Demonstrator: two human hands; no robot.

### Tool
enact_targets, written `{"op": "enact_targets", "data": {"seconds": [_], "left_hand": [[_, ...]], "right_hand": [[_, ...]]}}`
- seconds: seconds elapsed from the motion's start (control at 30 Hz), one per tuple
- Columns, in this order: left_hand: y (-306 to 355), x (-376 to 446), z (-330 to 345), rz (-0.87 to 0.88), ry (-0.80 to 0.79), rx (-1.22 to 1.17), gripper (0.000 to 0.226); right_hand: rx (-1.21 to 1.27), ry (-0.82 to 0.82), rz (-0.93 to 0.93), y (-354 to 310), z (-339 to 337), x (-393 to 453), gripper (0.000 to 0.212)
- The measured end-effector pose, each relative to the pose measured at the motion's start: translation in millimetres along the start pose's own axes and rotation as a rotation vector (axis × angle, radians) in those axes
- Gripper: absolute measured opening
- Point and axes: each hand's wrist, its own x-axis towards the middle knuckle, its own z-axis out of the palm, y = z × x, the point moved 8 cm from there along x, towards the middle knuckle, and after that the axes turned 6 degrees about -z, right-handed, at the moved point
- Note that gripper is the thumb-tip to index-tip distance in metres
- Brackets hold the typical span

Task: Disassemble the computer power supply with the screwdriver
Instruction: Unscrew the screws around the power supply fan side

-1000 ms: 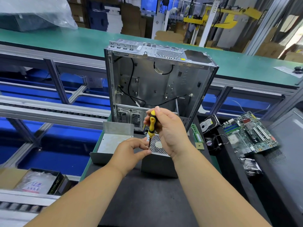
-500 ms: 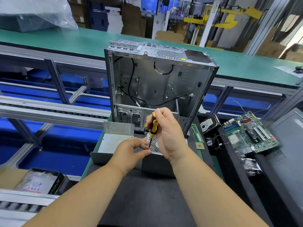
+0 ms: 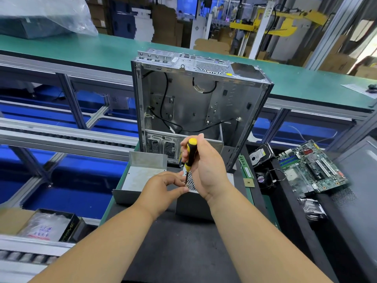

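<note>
At the far left edge, low down, a black cardboard box holding a clear plastic bag (image 3: 43,226) sits beside the grey roller conveyor (image 3: 67,137) that runs across the left half of the view. Further in, a bent grey sheet-metal cover (image 3: 138,176) lies open on the green-edged work table (image 3: 107,209), just left of the hands. The left hand (image 3: 163,189) reaches in from below, its fingers partly curled, with thumb and fingertips resting at the near left corner of the grey metal power supply box with a perforated mesh top (image 3: 192,199); whether it pinches a small part there is too small to tell. That power supply stands on the dark mat in the middle of the table, directly in front of the upright, gutted silver computer case (image 3: 204,94), whose open side faces the camera with loose black cables hanging inside. The right hand (image 3: 207,168) is closed around the yellow-and-black handle of a screwdriver (image 3: 190,154), held nearly upright, its shaft pointing down to the mesh top close to the left fingertips. To the right of the case lie a green memory stick (image 3: 245,167), a silver hard drive (image 3: 261,155), a small black fan (image 3: 263,178) and, further right, a green motherboard (image 3: 312,168) on the dark side surface.
</note>
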Motion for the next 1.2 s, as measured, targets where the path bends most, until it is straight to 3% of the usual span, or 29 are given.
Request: {"op": "enact_targets", "data": {"seconds": [0.1,0.23,0.5,0.87,1.2], "left_hand": [[0,0,1,-0.006,-0.009,0.001,0.007],[-1,0,1,-0.003,-0.015,-0.014,0.009],[1,2,0,0.041,-0.001,0.008,0.027],[-1,1,1,0.029,-0.014,-0.026,0.016],[-2,1,1,0.037,-0.002,-0.036,0.015]], "right_hand": [[-0.002,-0.014,0.009,2,3,-2,0.043],[-0.033,-0.031,-0.023,-2,1,-3,0.016],[-0.065,-0.004,-0.031,-15,-9,-5,0.019],[-0.03,0.078,-0.005,-4,-4,0,0.046],[-0.038,0.036,-0.037,-3,-1,-4,0.02]]}}
